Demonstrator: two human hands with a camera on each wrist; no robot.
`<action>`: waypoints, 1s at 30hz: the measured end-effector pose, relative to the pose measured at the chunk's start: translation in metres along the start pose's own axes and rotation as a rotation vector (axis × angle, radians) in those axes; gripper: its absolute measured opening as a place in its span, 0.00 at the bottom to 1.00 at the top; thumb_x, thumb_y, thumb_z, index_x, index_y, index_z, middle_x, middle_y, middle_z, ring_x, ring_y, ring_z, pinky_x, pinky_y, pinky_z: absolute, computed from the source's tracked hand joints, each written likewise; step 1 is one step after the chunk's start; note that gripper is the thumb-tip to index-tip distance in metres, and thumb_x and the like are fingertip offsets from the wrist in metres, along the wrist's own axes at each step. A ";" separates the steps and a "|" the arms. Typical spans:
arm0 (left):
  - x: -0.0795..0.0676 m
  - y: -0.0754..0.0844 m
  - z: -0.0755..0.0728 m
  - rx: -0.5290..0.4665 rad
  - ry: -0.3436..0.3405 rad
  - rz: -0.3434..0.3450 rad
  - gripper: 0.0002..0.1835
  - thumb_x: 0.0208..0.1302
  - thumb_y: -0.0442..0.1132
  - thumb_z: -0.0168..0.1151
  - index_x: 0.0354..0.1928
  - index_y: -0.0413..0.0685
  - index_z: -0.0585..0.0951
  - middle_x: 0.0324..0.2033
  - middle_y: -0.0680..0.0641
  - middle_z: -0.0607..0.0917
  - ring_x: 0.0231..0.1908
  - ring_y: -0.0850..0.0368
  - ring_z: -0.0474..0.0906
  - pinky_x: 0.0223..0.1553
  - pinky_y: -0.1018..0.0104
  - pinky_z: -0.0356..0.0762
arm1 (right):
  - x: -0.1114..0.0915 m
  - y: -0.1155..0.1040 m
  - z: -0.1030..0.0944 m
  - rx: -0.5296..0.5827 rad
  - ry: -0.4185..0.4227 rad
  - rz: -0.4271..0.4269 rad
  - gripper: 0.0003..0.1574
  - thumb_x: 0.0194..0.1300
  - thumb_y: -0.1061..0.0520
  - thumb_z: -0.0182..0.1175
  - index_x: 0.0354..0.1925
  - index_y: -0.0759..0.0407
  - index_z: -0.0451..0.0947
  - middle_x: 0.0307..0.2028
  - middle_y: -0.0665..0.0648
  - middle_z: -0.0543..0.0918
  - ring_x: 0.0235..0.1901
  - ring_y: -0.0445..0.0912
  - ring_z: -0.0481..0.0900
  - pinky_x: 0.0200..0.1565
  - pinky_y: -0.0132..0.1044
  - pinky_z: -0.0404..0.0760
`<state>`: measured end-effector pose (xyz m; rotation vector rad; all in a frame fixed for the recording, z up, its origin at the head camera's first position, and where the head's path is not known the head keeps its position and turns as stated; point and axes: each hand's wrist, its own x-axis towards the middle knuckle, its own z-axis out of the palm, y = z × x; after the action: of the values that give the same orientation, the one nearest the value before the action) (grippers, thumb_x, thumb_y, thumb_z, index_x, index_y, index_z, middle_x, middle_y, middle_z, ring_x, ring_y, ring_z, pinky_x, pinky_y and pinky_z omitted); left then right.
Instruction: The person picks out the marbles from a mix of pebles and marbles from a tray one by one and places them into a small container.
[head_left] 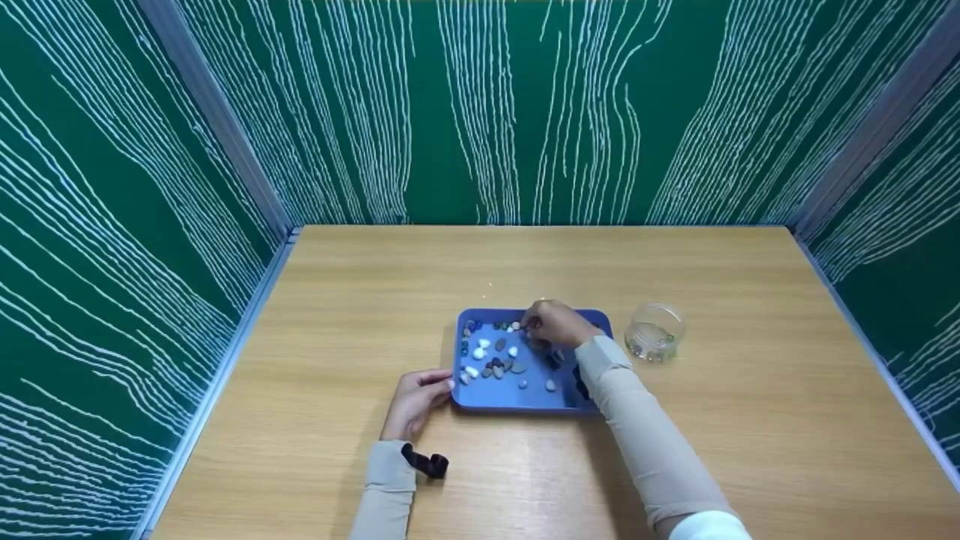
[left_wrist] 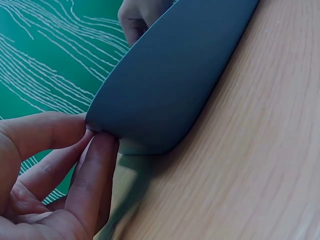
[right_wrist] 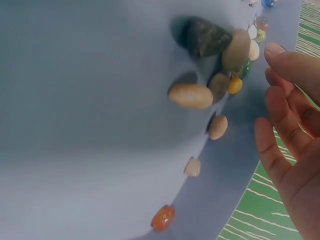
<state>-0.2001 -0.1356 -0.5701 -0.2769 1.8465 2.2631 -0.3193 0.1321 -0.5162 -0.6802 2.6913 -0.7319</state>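
A blue tray (head_left: 536,397) holds white, grey and brown pebbles (head_left: 498,369) and small colored glass beads. My left hand (head_left: 415,401) grips the tray's left edge, its fingertips at the rim in the left wrist view. Over the far side of the tray is my right hand (head_left: 561,324), fingers loosely bent with nothing visible between them. Close to those fingertips in the right wrist view lie a yellow stone (right_wrist: 235,85), a tan pebble (right_wrist: 218,127) and a dark stone (right_wrist: 205,37). An orange stone (right_wrist: 163,218) lies farther along the same side.
A clear round container (head_left: 655,332) with some glass beads at its bottom stands right of the tray on the wooden table (head_left: 360,300). Tiny pale specks lie beyond the tray. Green panels (head_left: 427,112) with white lines enclose the table's back and sides.
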 end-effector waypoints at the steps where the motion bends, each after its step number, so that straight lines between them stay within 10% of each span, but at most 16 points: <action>1: 0.000 0.000 0.000 0.002 0.000 0.000 0.20 0.57 0.23 0.61 0.52 0.19 0.75 0.40 0.40 0.85 0.39 0.58 0.82 0.47 0.67 0.83 | 0.000 0.001 -0.001 -0.002 -0.001 0.001 0.12 0.64 0.65 0.61 0.46 0.61 0.84 0.41 0.59 0.85 0.31 0.43 0.80 0.36 0.36 0.84; 30: -0.001 0.000 0.001 0.007 0.012 -0.019 0.19 0.58 0.24 0.61 0.52 0.21 0.75 0.43 0.37 0.85 0.41 0.57 0.82 0.50 0.63 0.83 | -0.031 0.028 -0.036 -0.013 0.087 0.013 0.14 0.60 0.69 0.61 0.46 0.67 0.83 0.43 0.63 0.85 0.44 0.54 0.82 0.49 0.47 0.83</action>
<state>-0.1991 -0.1348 -0.5695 -0.3064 1.8499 2.2469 -0.3167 0.1836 -0.4966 -0.6471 2.7793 -0.7577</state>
